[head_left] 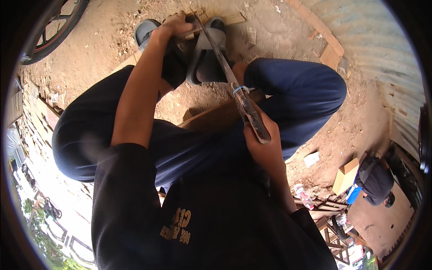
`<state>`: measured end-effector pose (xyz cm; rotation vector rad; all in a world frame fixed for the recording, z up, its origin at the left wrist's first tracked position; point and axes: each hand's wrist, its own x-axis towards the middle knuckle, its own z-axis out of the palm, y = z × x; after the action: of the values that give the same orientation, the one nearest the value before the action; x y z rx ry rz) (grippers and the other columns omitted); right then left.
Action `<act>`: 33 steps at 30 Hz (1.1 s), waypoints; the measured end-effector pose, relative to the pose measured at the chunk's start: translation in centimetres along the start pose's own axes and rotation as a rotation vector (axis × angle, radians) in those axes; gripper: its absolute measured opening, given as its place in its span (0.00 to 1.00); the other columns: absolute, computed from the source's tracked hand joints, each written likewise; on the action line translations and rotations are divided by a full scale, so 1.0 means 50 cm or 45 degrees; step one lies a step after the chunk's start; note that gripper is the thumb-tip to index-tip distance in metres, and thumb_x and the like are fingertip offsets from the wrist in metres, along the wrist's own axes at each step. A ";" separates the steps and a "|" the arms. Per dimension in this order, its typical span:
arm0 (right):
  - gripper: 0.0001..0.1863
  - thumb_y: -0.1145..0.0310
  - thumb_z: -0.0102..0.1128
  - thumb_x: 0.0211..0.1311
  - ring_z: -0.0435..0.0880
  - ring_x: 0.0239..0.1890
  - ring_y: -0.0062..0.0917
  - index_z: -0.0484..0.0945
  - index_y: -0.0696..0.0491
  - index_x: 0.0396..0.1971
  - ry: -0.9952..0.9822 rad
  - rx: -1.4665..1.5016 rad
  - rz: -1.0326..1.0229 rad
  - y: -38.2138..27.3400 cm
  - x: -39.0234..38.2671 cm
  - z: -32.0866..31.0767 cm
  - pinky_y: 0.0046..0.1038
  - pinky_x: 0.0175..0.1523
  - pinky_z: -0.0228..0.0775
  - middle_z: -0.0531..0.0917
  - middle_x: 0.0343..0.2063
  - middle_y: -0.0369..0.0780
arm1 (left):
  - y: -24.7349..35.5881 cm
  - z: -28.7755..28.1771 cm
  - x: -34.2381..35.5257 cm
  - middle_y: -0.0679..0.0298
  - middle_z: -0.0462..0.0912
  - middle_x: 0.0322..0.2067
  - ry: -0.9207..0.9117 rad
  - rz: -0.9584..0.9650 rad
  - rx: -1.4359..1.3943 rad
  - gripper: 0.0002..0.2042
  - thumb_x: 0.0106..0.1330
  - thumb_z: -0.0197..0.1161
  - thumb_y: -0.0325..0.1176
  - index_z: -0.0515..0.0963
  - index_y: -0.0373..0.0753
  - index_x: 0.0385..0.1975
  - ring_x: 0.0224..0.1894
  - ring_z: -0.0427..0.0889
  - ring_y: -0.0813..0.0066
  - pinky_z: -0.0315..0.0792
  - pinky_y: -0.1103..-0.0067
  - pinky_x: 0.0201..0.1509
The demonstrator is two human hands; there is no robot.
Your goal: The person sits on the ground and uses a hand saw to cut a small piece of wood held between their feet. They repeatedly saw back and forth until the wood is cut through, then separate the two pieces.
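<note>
My right hand (264,143) is closed round the worn handle of a handsaw (221,58), with a blue band where the blade starts. The long, narrow blade slants away to the upper left, and its far end lies at a wooden strip (233,18) low on the ground. Its teeth are too small to make out. My left hand (176,24) presses down on the strip beside the blade tip, its fingers bent over the wood. Both feet, in grey sandals (145,31), are close to the strip.
A brown board (213,114) shows under my legs. At upper left stands a wheel (63,27); a corrugated metal wall (382,49) rises at right, with bricks (330,56) along it. Lower right are a cardboard box (345,175), a plastic bottle (303,196) and another person (375,180), bent over.
</note>
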<state>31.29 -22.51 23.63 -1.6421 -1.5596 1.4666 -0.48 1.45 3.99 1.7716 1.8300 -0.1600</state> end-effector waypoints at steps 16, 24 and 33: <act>0.30 0.80 0.53 0.57 0.83 0.45 0.46 0.64 0.60 0.63 0.019 -0.057 -0.175 0.002 -0.055 0.020 0.33 0.47 0.76 0.81 0.44 0.55 | 0.040 0.065 0.034 0.53 0.85 0.36 0.628 -0.153 0.361 0.13 0.65 0.46 0.35 0.80 0.40 0.36 0.38 0.86 0.54 0.79 0.63 0.37; 0.28 0.81 0.50 0.57 0.84 0.46 0.43 0.67 0.61 0.61 -0.009 -0.133 -0.344 0.004 -0.005 0.023 0.34 0.49 0.75 0.81 0.44 0.56 | -0.001 0.083 0.040 0.55 0.86 0.35 0.661 -0.148 0.329 0.13 0.65 0.46 0.36 0.80 0.42 0.35 0.37 0.86 0.54 0.79 0.62 0.37; 0.28 0.81 0.49 0.58 0.83 0.50 0.42 0.67 0.59 0.62 -0.112 -0.044 -0.091 -0.012 0.045 0.028 0.36 0.50 0.74 0.80 0.45 0.55 | 0.024 0.072 0.021 0.56 0.86 0.35 0.663 -0.146 0.212 0.12 0.64 0.47 0.32 0.81 0.39 0.34 0.38 0.86 0.56 0.79 0.62 0.36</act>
<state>29.36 -20.79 22.84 -1.5427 -1.6820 1.5005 1.83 0.82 0.87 1.9519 2.3421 0.1229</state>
